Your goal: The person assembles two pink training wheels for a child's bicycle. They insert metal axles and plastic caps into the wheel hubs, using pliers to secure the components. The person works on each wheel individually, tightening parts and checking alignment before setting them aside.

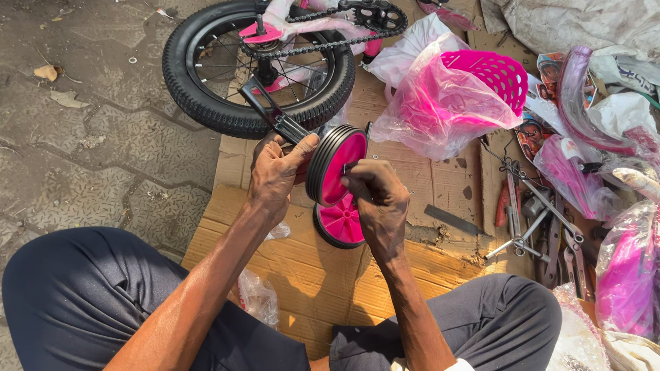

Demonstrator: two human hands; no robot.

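Small pink training wheel (337, 167) held up over the cardboard (412, 185), both your hands on it

Your left hand (275, 175) is clamped on the black bracket (271, 113) and the wheel's rim, your right hand (375, 196) pinching at the hub. Looks like light, stiff plastic with a grippy tyre, so I'd hold the rim, not the face. Count: two training wheels, the second one (340, 223) lying flat underneath, plus one big bike wheel (206, 103).

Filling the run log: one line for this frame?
left hand: holds black bracket | right hand: at pink training wheel hub | second wheel: on cardboard
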